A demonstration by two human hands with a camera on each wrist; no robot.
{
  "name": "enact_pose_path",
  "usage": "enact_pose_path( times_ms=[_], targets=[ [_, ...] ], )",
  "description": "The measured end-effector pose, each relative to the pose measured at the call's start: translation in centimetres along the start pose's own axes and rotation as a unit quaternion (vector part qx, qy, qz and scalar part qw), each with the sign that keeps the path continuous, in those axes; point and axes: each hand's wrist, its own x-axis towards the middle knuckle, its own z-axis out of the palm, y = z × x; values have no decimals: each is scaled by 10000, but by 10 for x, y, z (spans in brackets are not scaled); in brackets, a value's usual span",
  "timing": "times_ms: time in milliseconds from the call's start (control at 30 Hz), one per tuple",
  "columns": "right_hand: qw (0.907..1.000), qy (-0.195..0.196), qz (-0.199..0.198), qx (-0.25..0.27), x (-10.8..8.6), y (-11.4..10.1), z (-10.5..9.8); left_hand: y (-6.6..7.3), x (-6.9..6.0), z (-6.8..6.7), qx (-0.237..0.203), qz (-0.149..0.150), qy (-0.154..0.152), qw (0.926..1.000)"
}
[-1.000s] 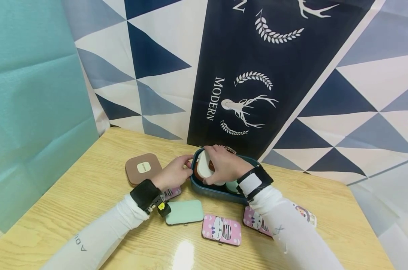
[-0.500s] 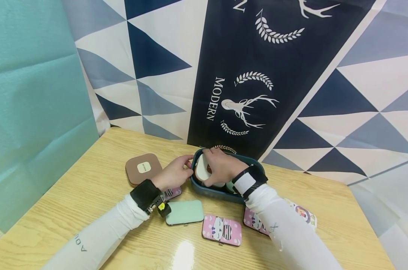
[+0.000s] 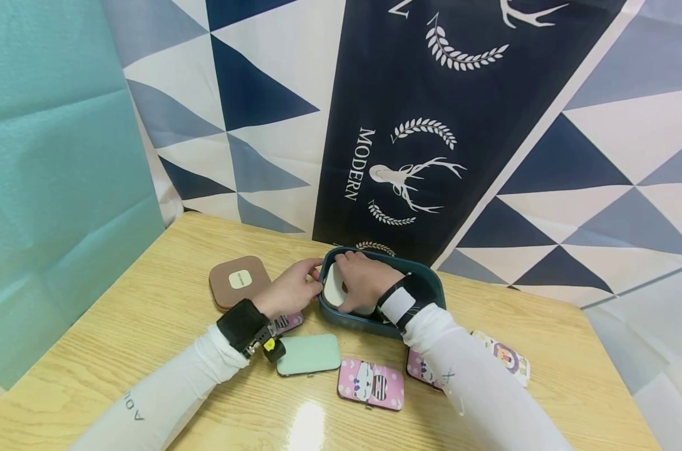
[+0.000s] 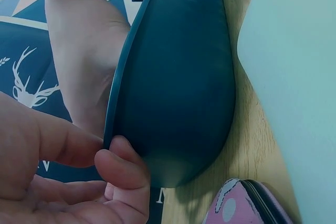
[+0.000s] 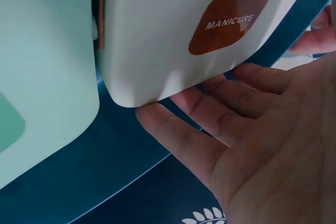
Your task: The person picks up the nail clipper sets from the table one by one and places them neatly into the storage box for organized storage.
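A dark blue bin [image 3: 354, 322] stands at the back of the table. My left hand [image 3: 292, 288] pinches its left rim between thumb and fingers, as the left wrist view shows up close. Inside the bin, my right hand [image 3: 369, 279] grips a white manicure case [image 5: 157, 35] with a brown "MANICURE" label, the thumb on the near side and the fingers along the far edge. The case lies low at the bin's left end. Beside it in the right wrist view is a mint green case [image 5: 42, 66]. My right thumb is hidden in that view.
A brown square case [image 3: 239, 282] lies left of the bin. In front are a mint case [image 3: 309, 354], a pink cat-print case [image 3: 370, 383], another pink case [image 3: 422, 369] partly under my right sleeve, and a white printed case [image 3: 510, 358]. A patterned wall covering rises behind.
My right hand has moved slightly left and lower into the bin, and the white manicure case has sunk with it. My left hand stays on the rim.
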Motion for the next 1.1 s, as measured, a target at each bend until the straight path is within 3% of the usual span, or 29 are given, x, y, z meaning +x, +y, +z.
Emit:
enact_pose_path(
  times_ms=[500, 1100],
  targets=[
    [9991, -193, 132, -359, 6, -5, 6, 1, -1, 0, 16, -86, 19, 10000],
    [9985, -275, 199, -428, 7, -6, 6, 3, -2, 0, -25, -81, -15, 10000]
  ],
)
